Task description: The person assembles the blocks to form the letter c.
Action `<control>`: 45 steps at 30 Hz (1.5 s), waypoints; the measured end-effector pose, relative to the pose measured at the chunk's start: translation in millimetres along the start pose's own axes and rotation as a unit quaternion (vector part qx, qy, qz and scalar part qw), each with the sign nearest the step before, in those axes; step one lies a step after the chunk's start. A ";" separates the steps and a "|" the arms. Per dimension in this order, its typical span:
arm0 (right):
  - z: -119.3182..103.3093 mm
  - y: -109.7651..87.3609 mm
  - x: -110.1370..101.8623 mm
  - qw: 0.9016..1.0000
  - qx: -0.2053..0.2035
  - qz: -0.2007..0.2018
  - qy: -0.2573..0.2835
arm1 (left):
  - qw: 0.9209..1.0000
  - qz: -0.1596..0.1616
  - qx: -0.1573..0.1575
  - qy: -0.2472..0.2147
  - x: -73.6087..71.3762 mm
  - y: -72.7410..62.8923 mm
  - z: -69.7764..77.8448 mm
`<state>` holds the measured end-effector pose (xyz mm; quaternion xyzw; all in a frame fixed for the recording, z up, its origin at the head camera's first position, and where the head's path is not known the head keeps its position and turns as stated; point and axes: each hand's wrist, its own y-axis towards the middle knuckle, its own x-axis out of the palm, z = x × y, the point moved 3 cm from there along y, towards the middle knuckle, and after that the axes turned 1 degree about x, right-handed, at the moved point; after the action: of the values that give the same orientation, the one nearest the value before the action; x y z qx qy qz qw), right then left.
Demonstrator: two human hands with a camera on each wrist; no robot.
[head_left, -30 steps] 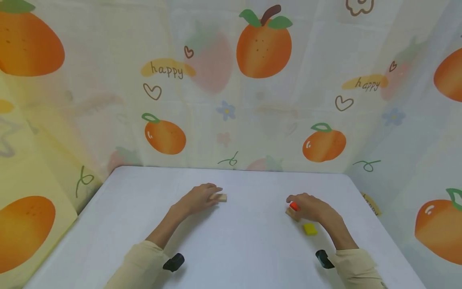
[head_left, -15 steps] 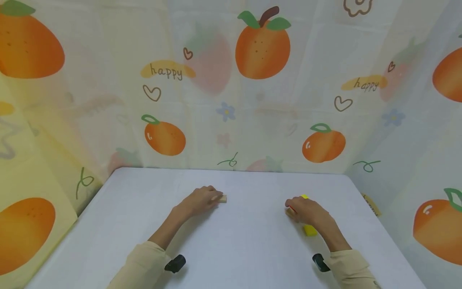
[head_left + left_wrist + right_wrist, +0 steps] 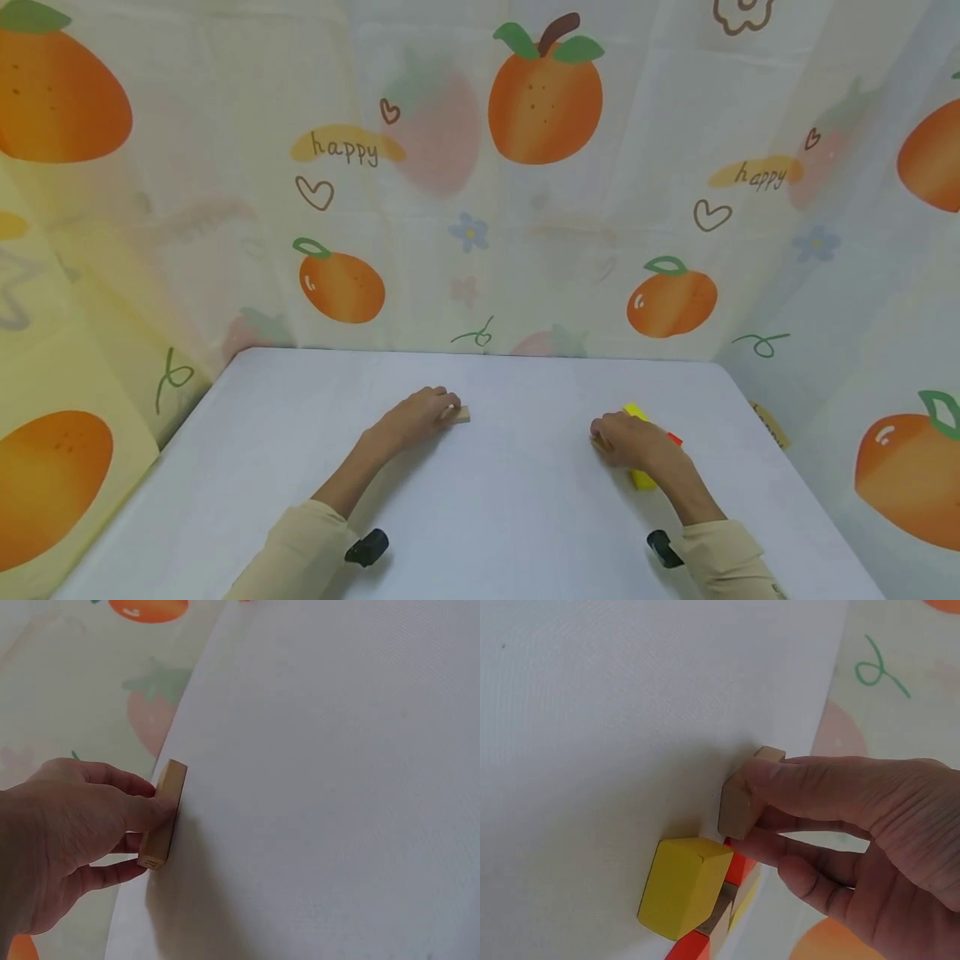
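Near the far side of the table, my left hand [image 3: 416, 419] pinches a flat wooden block [image 3: 163, 817] between thumb and fingers; one end of the block [image 3: 462, 414] sticks out past the fingertips. My right hand [image 3: 632, 440] pinches another plain wooden block [image 3: 739, 802], its thumb across the block's near face. Right beside that block stands a yellow block [image 3: 682, 889]. Behind the yellow one, a red block [image 3: 740, 866], a bare wooden block [image 3: 718, 911] and a second red block [image 3: 690, 948] crowd together, partly hidden. In the head view the right hand covers most of this group.
The white table [image 3: 525, 517] ends at a fabric backdrop [image 3: 480, 267] printed with oranges, which also hangs along both sides. Dark wrist cameras [image 3: 367, 547] sit at each cuff. A yellow piece [image 3: 636, 412] and a red edge [image 3: 676, 438] show around the right hand.
My right hand has shifted slightly left and curled closer around its wooden block. Red by its fingertips is now hidden, while yellow and red edges show behind the hand. The left hand barely moved.
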<state>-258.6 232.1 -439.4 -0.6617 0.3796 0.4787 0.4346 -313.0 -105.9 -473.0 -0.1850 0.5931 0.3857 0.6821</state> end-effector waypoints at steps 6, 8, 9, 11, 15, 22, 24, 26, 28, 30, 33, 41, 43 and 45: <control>-3.0 -1.8 -0.7 1.000 -0.009 0.005 -0.002 | 1.000 -0.007 0.000 0.003 -2.6 -0.1 0.6; -3.9 -2.3 -2.7 1.000 -0.015 0.010 -0.006 | 1.000 -0.004 -0.001 0.002 -6.7 -0.8 2.1; -4.5 -2.6 -4.2 1.000 -0.020 0.014 -0.010 | 1.000 0.000 -0.001 0.003 -9.2 -1.1 2.9; -5.5 -3.2 -8.2 0.999 -0.022 0.019 -0.020 | 1.000 0.010 0.001 0.006 -15.0 -2.0 5.2; -8.8 -6.3 -18.7 0.999 -0.019 0.027 -0.035 | 0.999 0.028 0.010 0.017 -25.4 -3.2 10.1; -19.1 -11.0 -34.2 0.997 -0.031 0.046 -0.049 | 0.999 0.041 0.018 0.029 -42.9 -6.7 20.9; -20.5 -11.4 -36.6 0.997 -0.036 0.050 -0.053 | 0.998 0.045 0.020 0.034 -47.3 -8.1 24.1; -21.7 -11.6 -38.6 0.997 -0.037 0.049 -0.054 | 0.998 0.049 0.024 0.039 -51.0 -9.3 26.2; -22.3 -11.6 -39.8 0.997 -0.038 0.049 -0.052 | 0.998 0.050 0.021 0.042 -53.4 -10.6 27.1; -23.4 -11.5 -40.4 0.997 -0.040 0.049 -0.050 | 0.998 0.050 0.018 0.046 -55.0 -12.2 27.4; -23.5 -11.3 -40.5 0.997 -0.038 0.046 -0.049 | 0.998 0.050 0.018 0.041 -55.5 -13.2 28.4; -25.1 -8.4 -39.0 0.997 -0.037 0.040 -0.054 | 0.998 0.043 0.011 0.034 -51.8 -17.9 29.2; -25.7 -7.3 -38.7 0.997 -0.039 0.041 -0.056 | 0.998 0.042 0.008 0.035 -50.1 -20.0 29.7; -26.4 -5.9 -38.6 0.997 -0.042 0.043 -0.057 | 0.998 0.044 0.000 0.035 -48.0 -22.5 30.7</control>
<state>-255.0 212.6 -396.6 -0.6337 0.3618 0.5498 0.4064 -275.7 -113.0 -424.9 -0.1716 0.6244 0.4086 0.6432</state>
